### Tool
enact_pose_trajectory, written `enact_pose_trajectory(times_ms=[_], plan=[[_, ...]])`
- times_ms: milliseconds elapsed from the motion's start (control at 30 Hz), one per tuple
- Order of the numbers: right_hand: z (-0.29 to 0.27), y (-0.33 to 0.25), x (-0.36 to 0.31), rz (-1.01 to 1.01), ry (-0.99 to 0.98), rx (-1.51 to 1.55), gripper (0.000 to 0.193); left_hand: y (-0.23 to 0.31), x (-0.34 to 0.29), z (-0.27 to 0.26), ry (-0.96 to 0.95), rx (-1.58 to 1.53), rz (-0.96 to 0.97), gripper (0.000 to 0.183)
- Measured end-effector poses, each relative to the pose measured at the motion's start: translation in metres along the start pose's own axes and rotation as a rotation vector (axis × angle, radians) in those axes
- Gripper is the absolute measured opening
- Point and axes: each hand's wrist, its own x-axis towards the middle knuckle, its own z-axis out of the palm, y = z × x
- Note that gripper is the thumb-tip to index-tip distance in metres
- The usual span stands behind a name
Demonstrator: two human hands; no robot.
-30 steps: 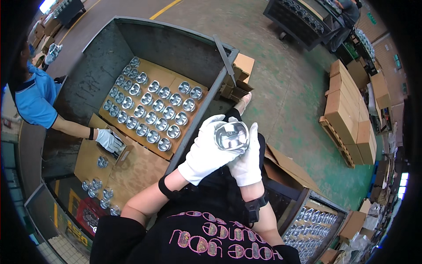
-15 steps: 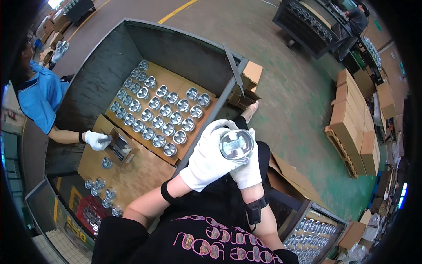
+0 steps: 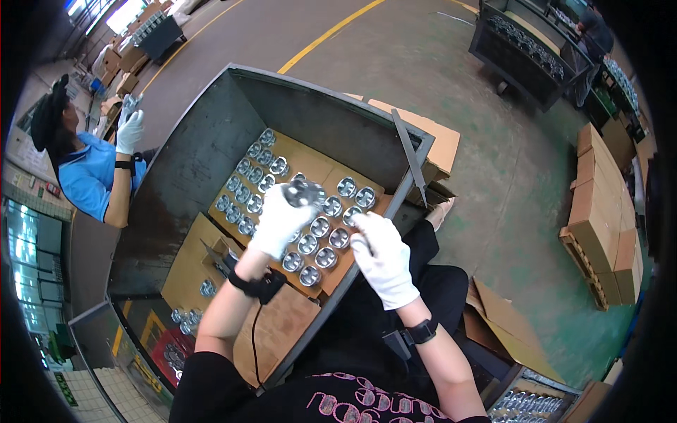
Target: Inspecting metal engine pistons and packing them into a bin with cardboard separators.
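Observation:
In a white glove, my left hand (image 3: 275, 225) is closed around a shiny metal piston (image 3: 303, 192), slightly blurred, held above the metal bin (image 3: 247, 99). Below it, several upright pistons (image 3: 326, 256) stand in rows on a cardboard sheet (image 3: 310, 161). My left hand and its piston cover part of the rows. My right hand (image 3: 384, 259), also gloved, hangs over the bin's near right edge with fingers bent and a gap at the thumb. No held thing shows in it. Its fingertips overlap a standing piston (image 3: 351, 216) in view; whether they touch cannot be told.
A co-worker in a blue shirt (image 3: 88, 173) stands left of the bin, gloved hands raised. A metal strip (image 3: 410, 155) lies across the bin's right corner. A small open box (image 3: 222, 252) and more pistons (image 3: 185, 317) sit at the lower left. Stacked cartons (image 3: 606, 218) stand right.
My hands have parted; the left carried the piston leftward over the rows, and the right let go of it. The co-worker's hand has risen away from the small box. My view has shifted.

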Motion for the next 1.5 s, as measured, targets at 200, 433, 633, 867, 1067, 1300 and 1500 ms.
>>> enact_pose_trajectory(times_ms=[200, 433, 633, 867, 1067, 1300, 1500], plan=[[0.023, 0.012, 0.013, -0.089, -0.176, -0.113, 0.024, -0.183, 0.130, 0.007, -0.099, 0.120, -0.125, 0.029], [0.022, 0.017, 0.021, -0.012, -0.275, -0.078, 0.025, -0.247, 0.212, 0.111, 0.031, 0.811, -0.293, 0.061], [0.021, 0.019, 0.022, 0.051, -0.350, -0.100, 0.028, -0.284, 0.235, 0.167, 0.011, 0.706, -0.404, 0.069], [0.020, 0.013, 0.025, 0.018, -0.309, -0.173, 0.021, -0.267, 0.174, 0.146, 0.090, 0.648, -0.176, 0.038], [0.027, 0.013, 0.011, -0.105, -0.217, -0.273, 0.015, -0.258, -0.011, 0.032, -0.179, 0.406, -0.324, 0.042], [0.026, 0.028, -0.003, -0.262, -0.165, -0.407, 0.008, -0.422, -0.236, -0.094, -0.790, 0.724, -0.467, 0.043], [0.032, -0.020, -0.019, -0.387, -0.261, -0.413, 0.016, -0.523, -0.344, -0.170, -0.545, 1.218, -0.825, 0.045]])
